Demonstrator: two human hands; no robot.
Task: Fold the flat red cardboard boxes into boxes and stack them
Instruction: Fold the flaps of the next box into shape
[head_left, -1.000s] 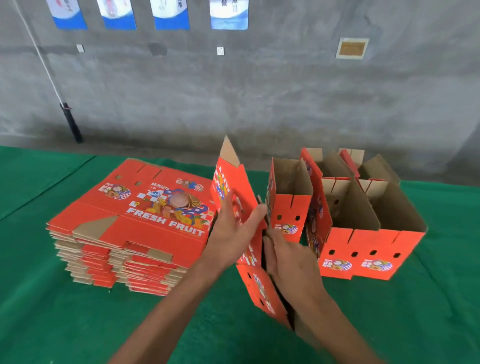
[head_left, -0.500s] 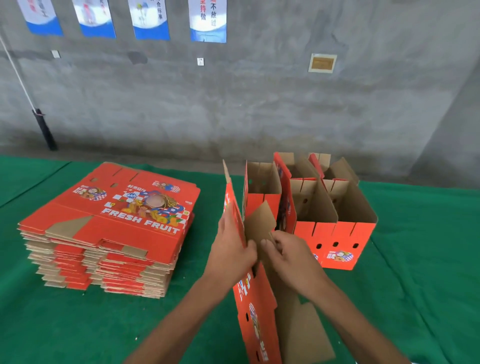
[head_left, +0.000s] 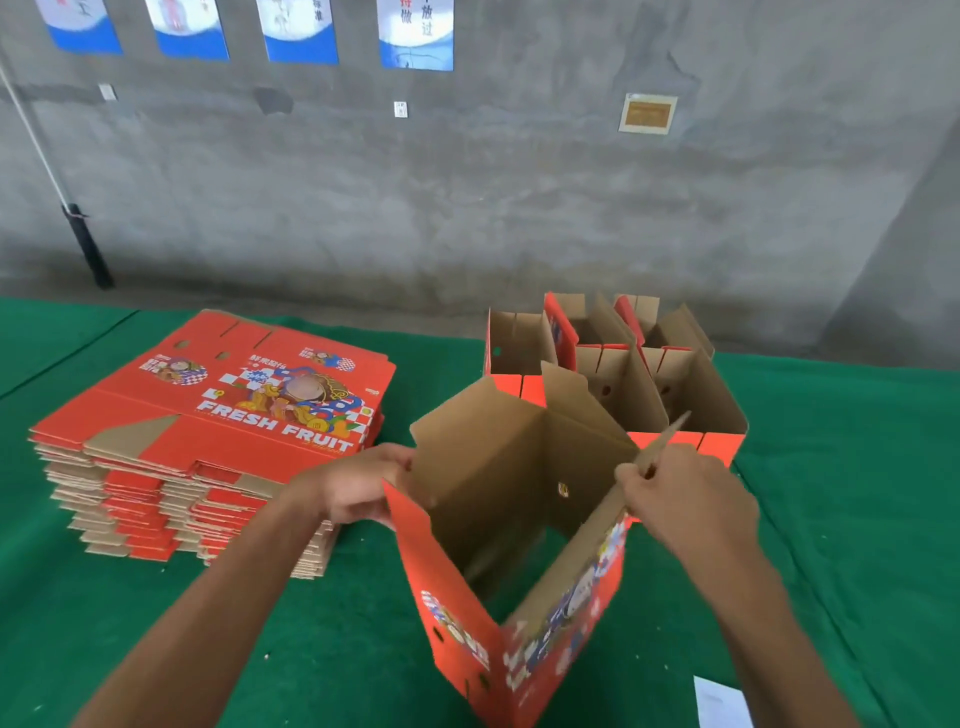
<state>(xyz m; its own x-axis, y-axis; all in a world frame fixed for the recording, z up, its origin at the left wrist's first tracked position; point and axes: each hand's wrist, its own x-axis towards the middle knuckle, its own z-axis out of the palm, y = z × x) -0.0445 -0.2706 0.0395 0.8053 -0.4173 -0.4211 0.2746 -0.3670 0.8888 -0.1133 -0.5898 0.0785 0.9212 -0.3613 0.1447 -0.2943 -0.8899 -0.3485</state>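
Observation:
A red cardboard box stands in front of me, spread into an open square tube with its brown inside showing. My left hand grips its left wall near the top. My right hand pinches the top edge of its right wall. A tall stack of flat red boxes printed FRESH FRUIT lies to the left. Several folded open boxes stand together behind the one I hold.
Everything sits on a green cloth-covered table. A white paper slip lies at the near right. A grey concrete wall with blue posters runs behind, and a black pole leans at the far left.
The box was nearly flat and upright between my hands. My hands have moved apart, pulling its walls open into a square tube.

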